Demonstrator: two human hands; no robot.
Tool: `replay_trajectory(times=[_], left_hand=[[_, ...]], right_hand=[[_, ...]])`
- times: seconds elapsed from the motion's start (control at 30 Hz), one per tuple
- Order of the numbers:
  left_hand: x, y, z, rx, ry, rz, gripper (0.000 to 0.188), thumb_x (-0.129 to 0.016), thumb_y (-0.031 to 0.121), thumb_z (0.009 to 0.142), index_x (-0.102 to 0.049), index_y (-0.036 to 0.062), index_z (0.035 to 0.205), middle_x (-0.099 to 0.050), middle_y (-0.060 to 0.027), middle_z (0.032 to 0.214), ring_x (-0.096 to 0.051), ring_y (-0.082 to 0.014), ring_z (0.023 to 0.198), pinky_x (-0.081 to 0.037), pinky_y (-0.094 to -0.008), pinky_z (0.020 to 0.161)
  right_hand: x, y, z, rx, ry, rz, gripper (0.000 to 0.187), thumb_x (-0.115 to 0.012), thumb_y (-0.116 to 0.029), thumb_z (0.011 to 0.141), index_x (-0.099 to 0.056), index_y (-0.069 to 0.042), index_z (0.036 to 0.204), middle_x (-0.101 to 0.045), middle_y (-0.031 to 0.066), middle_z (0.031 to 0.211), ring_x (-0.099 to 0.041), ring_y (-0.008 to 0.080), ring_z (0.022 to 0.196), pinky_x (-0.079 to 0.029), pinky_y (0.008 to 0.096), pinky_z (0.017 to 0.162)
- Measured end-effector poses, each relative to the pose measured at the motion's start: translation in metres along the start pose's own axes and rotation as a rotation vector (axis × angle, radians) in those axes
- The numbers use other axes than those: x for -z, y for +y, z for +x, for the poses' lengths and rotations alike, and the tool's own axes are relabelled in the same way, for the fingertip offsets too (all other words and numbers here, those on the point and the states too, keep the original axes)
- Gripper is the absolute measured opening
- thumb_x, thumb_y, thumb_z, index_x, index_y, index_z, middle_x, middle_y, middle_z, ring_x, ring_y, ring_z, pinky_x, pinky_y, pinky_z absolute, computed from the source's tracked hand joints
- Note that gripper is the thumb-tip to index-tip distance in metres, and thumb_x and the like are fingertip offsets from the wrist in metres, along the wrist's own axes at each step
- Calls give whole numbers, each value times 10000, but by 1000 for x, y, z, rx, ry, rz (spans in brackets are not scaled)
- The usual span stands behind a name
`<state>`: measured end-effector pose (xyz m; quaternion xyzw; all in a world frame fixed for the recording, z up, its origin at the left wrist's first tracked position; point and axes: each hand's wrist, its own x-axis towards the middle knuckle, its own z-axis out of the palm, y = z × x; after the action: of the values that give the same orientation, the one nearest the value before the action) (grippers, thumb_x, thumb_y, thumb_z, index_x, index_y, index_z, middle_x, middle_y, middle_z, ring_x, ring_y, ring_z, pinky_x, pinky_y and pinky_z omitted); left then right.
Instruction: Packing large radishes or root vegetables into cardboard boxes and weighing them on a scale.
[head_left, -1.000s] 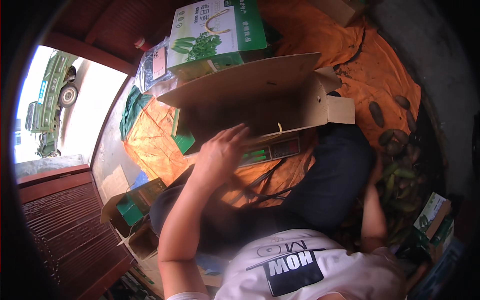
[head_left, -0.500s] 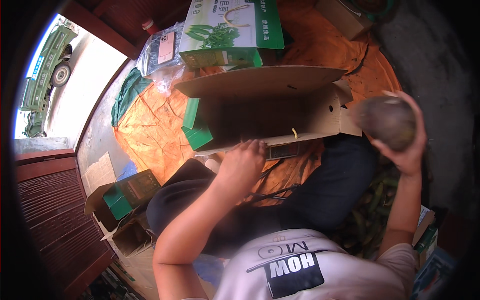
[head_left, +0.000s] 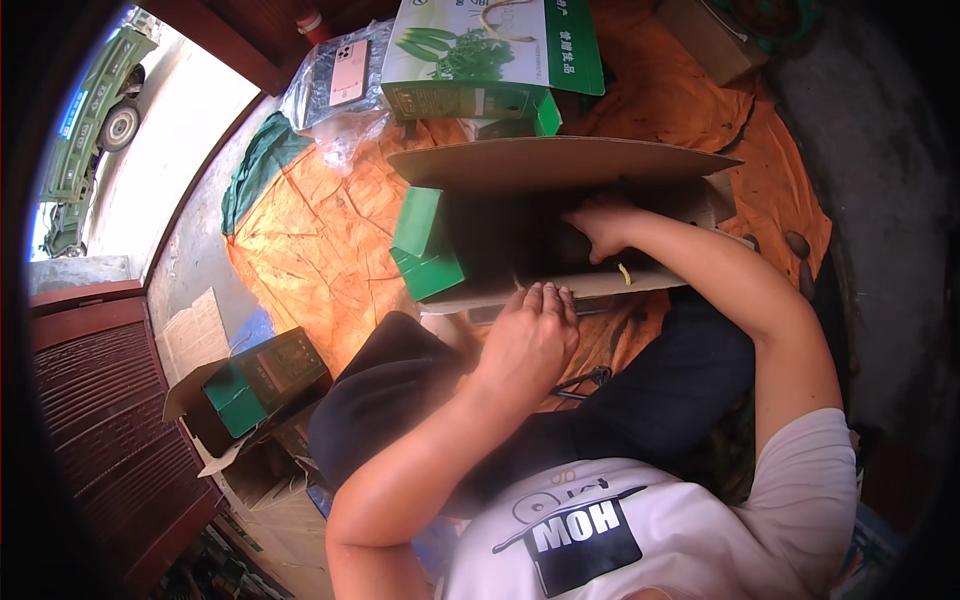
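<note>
A long open cardboard box (head_left: 560,165) with green end flaps lies in front of my crossed legs. My left hand (head_left: 535,320) is closed over its near edge, fingers on the rim. My right hand (head_left: 608,225) reaches down inside the box, with thumb and fingers spread round a dark, rounded, melon-like thing (head_left: 568,248). Shadow hides most of that thing, and its exact kind cannot be made out. A short yellow cord (head_left: 625,273) sticks out of the box's near wall, right of my left hand.
A printed white-and-green carton (head_left: 470,60) stands behind the box on an orange sheet (head_left: 300,240). To its left, a pink phone (head_left: 350,72) lies on clear plastic. Small rounded brown things (head_left: 797,245) lie beyond my right forearm. Another open carton (head_left: 260,385) is at my left.
My right hand has carried the rounded thing from the right side, outside the box, down into it. My left hand stays on the near edge; the box appears shifted slightly right.
</note>
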<state>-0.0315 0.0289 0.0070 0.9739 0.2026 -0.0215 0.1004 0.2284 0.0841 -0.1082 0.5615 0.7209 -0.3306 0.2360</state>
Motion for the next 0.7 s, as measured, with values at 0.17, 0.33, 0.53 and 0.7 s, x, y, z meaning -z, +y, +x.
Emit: replay_trajectory(times=[0.17,0.33,0.53,0.7], left_hand=[[-2,-3,2,9,20,-17,489,-629,45,871,-616,-101,1337,-679,-233,1320,-658,-306,1267,-514,-398,1103],[-7,-4,6,-34,18,-40,444,-579,126,926,-635,-108,1300,-712,-238,1270,-686,-312,1214,-506,-437,1082],[13,-3,2,30,31,-96,506,-724,90,864,-635,-40,1345,-673,-187,1364,-656,-302,1270,-507,-398,1111],[73,7,14,-172,440,-797,357,-773,-16,788,-720,-1,1141,-733,-162,1171,-702,-342,1092,-564,-458,960]], right_hand=[[-36,8,34,-22,-197,-328,956,-914,-299,688,-506,-98,1529,-684,216,1295,-639,391,1243,-507,490,1079],[-30,26,13,72,-37,-19,830,-850,-253,810,-490,-87,1539,-669,229,1338,-625,403,1265,-487,473,1110],[48,-4,-135,269,575,568,572,-747,-166,912,-573,-46,1443,-706,194,1277,-727,331,1116,-575,425,972],[6,15,-278,108,1547,826,436,-621,8,1014,-529,38,1439,-690,153,1256,-697,181,1066,-543,307,979]])
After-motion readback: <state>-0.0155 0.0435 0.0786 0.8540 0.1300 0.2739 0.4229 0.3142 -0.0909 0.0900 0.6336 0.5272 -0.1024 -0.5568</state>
